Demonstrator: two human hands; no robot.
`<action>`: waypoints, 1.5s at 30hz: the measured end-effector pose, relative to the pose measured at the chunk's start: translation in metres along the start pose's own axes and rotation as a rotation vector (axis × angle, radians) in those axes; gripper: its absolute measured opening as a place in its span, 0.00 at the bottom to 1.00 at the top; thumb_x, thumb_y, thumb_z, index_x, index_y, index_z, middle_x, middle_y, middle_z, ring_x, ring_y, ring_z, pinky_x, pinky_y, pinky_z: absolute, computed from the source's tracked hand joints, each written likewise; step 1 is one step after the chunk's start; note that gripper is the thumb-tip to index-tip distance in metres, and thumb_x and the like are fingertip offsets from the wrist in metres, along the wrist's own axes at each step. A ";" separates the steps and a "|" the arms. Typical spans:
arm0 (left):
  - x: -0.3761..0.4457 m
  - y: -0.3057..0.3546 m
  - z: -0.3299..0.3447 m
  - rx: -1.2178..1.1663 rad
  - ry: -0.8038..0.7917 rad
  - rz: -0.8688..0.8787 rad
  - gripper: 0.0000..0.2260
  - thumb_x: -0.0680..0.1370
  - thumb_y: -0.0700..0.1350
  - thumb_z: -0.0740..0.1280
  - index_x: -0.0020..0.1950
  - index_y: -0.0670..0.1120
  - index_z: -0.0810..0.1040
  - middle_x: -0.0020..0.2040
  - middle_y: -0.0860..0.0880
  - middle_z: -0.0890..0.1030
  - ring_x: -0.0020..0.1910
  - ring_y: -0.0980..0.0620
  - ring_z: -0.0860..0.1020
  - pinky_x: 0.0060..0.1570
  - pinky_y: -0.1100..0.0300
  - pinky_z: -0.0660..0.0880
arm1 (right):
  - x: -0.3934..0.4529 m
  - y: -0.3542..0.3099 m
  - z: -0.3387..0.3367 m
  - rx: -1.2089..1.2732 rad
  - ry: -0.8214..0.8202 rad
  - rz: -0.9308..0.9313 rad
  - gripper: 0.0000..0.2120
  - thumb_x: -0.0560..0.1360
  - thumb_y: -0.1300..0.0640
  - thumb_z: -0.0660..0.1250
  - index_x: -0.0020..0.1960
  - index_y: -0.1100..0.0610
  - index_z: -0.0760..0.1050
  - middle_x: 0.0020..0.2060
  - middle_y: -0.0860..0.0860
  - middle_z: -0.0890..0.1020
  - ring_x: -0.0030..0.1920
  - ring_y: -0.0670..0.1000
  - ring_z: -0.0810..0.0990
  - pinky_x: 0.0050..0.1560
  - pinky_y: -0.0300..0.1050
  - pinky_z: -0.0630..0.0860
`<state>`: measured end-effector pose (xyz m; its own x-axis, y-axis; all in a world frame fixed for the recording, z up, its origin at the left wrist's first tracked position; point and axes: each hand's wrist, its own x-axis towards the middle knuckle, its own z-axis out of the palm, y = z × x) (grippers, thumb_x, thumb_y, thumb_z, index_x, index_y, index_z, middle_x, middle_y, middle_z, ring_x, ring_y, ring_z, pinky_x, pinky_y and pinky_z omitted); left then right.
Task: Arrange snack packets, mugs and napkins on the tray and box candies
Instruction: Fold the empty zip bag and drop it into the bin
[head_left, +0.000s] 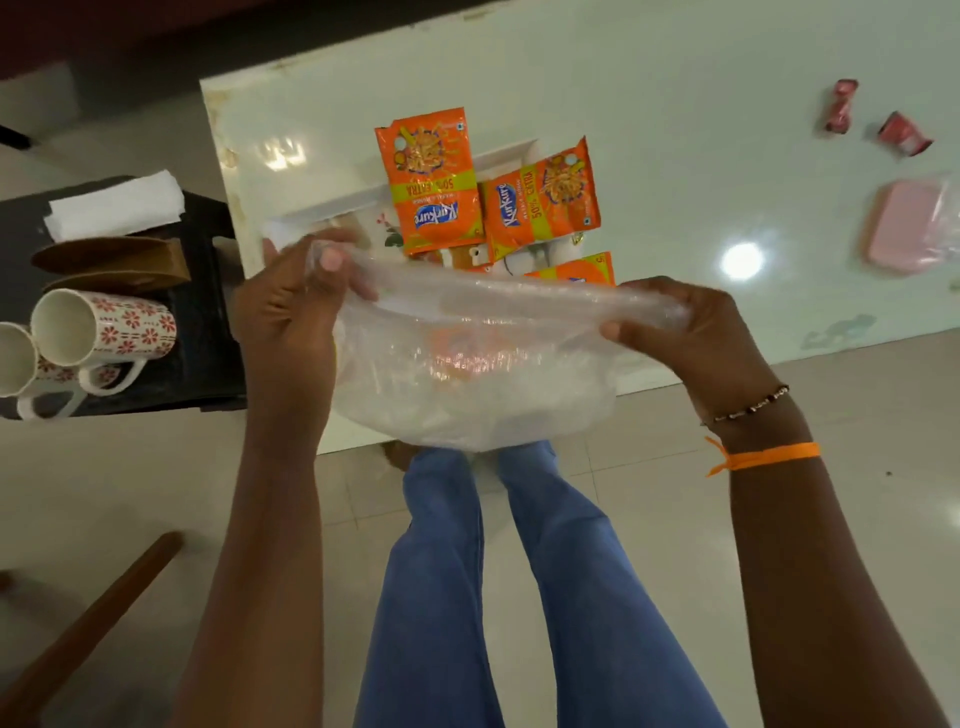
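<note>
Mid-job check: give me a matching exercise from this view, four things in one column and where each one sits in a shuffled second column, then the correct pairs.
Things:
1. snack packets
2. mugs
3. candies
4. clear plastic bag

Places:
A. lying on the dark side table at the left
B. held stretched between the left hand and right hand
C. loose on the white table at the far right
D. on the white tray

Pairs: 1-D, 2-A, 3-C, 4-B

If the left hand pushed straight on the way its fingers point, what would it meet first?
Likely the nearest orange snack packet on the tray, past the clear plastic bag the left hand grips; depth is unclear.
</note>
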<state>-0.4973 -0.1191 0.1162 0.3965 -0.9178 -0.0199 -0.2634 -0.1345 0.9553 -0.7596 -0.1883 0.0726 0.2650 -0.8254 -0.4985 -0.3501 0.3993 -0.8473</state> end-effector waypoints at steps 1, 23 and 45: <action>0.001 -0.003 0.004 -0.013 -0.003 -0.047 0.13 0.76 0.58 0.62 0.44 0.50 0.78 0.46 0.57 0.81 0.55 0.47 0.77 0.60 0.45 0.73 | 0.000 0.000 0.000 0.066 0.019 -0.016 0.07 0.69 0.64 0.72 0.42 0.55 0.76 0.39 0.53 0.80 0.42 0.49 0.79 0.45 0.47 0.78; -0.040 -0.018 0.130 -0.430 -0.253 -0.955 0.21 0.77 0.43 0.64 0.70 0.47 0.66 0.65 0.43 0.76 0.59 0.42 0.78 0.53 0.48 0.78 | -0.061 0.043 0.052 0.634 0.527 0.148 0.16 0.71 0.71 0.66 0.51 0.53 0.70 0.51 0.57 0.80 0.50 0.54 0.80 0.50 0.53 0.77; -0.035 0.039 0.258 -0.281 -0.398 -0.412 0.22 0.67 0.24 0.51 0.31 0.45 0.79 0.50 0.49 0.82 0.47 0.51 0.81 0.40 0.62 0.76 | -0.064 0.079 -0.095 1.466 0.133 0.305 0.24 0.72 0.37 0.57 0.54 0.53 0.78 0.50 0.54 0.84 0.48 0.55 0.84 0.47 0.51 0.81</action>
<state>-0.7487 -0.1883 0.0781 0.0448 -0.8873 -0.4590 0.1032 -0.4529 0.8856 -0.8894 -0.1417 0.0553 0.2403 -0.6360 -0.7333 0.8309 0.5254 -0.1834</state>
